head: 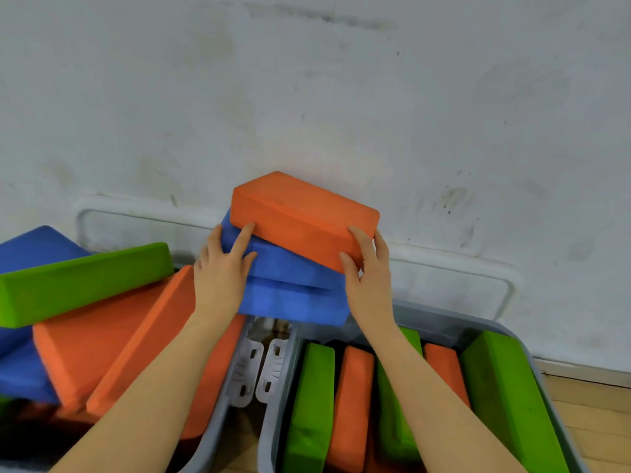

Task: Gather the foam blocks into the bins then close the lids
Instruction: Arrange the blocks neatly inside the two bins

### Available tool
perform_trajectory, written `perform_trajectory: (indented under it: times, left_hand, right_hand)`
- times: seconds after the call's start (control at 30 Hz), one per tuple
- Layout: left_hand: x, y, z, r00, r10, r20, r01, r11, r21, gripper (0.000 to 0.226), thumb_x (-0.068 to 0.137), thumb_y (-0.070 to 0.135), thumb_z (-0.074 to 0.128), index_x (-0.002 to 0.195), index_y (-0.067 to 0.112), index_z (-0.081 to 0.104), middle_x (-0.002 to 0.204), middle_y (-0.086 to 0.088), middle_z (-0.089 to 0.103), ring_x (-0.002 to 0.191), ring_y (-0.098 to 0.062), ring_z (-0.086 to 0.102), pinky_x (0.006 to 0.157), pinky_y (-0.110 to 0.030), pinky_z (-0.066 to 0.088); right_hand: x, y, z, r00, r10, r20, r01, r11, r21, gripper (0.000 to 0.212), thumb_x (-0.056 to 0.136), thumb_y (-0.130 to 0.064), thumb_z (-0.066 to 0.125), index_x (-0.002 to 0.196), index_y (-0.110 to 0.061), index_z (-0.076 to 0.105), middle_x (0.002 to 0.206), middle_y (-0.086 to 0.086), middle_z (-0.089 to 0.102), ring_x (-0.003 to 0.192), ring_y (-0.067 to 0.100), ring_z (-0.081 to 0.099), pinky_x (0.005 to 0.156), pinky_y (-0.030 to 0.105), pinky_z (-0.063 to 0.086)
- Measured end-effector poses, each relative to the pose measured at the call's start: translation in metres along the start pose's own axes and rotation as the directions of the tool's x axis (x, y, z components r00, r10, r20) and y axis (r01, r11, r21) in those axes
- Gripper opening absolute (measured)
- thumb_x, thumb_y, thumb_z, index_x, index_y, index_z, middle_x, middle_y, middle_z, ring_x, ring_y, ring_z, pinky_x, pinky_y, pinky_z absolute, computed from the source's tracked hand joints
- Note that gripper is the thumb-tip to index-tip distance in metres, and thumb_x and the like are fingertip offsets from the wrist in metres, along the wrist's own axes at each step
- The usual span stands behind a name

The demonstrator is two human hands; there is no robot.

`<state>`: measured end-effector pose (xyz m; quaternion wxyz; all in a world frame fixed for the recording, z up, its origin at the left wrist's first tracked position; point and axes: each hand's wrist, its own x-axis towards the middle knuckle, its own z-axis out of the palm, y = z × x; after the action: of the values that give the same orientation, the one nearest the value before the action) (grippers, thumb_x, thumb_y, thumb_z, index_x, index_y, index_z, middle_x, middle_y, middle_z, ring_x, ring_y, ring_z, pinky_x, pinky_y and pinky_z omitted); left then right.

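I hold a stack of three foam blocks between both hands above the gap between two grey bins: an orange block point(304, 216) on top of two blue blocks point(293, 288). My left hand point(222, 268) presses the stack's left end, fingers spread over orange and blue. My right hand point(368, 268) grips the right end, fingers curled round the orange block's corner. The left bin point(218, 428) is heaped with blue, green point(82, 278) and orange blocks point(112, 336). The right bin point(532, 356) holds green and orange blocks standing on edge.
Both bins' clear lids point(478, 285) stand open, leaning against the white wall behind. White latches point(259, 373) sit between the bins. Wooden floor point(594, 414) shows at the right.
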<state>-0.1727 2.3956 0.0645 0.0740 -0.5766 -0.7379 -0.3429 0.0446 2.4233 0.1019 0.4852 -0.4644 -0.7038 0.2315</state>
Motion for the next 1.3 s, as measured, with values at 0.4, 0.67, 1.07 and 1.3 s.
perform_trajectory:
  times: [0.4, 0.67, 1.07, 1.3]
  left_hand:
    - [-0.036, 0.01, 0.022, 0.992, -0.125, 0.022, 0.124, 0.992, 0.034, 0.089, 0.076, 0.073, 0.047, 0.149, 0.036, 0.011, 0.153, -0.028, 0.005, 0.135, -0.048, 0.025, 0.097, -0.066, 0.034]
    - [-0.017, -0.011, 0.042, 0.976, -0.121, 0.179, 0.17, 0.939, -0.297, 0.124, 0.063, 0.052, 0.078, 0.142, 0.038, -0.016, 0.148, -0.025, -0.03, 0.137, -0.049, 0.017, 0.09, -0.05, 0.046]
    - [-0.038, -0.029, 0.025, 0.963, -0.206, 0.175, 0.181, 0.972, 0.151, 0.106, 0.076, 0.068, 0.057, 0.149, 0.024, -0.006, 0.155, -0.022, 0.012, 0.127, -0.045, 0.04, 0.101, -0.056, 0.032]
    - [-0.073, -0.055, 0.0, 0.931, -0.206, 0.302, 0.082, 0.923, 0.377, 0.078, 0.072, 0.066, 0.045, 0.128, 0.012, 0.058, 0.14, -0.022, 0.044, 0.129, -0.049, 0.034, 0.109, -0.058, 0.02]
  right_hand:
    - [-0.005, 0.005, 0.01, 1.0, 0.021, 0.021, -0.02, 0.998, -0.062, 0.058, 0.1, -0.027, 0.041, 0.131, -0.06, 0.004, 0.159, -0.002, 0.003, 0.121, 0.012, 0.039, 0.085, 0.035, 0.046]
    - [-0.003, 0.02, 0.03, 0.999, -0.047, 0.0, 0.047, 0.999, 0.014, 0.06, 0.097, -0.018, 0.052, 0.135, -0.052, 0.019, 0.156, 0.004, 0.013, 0.133, -0.011, 0.019, 0.086, -0.008, 0.025]
    - [0.009, 0.023, 0.051, 0.992, -0.096, -0.085, 0.077, 0.975, -0.209, 0.058, 0.098, -0.029, 0.043, 0.146, -0.045, 0.015, 0.157, 0.014, 0.012, 0.14, 0.026, 0.023, 0.106, 0.046, 0.037]
    - [-0.005, 0.018, 0.071, 0.981, -0.163, -0.107, 0.081, 0.842, -0.533, 0.06, 0.091, -0.023, 0.055, 0.145, -0.035, 0.033, 0.155, 0.024, 0.008, 0.14, 0.047, 0.01, 0.112, 0.059, 0.019]
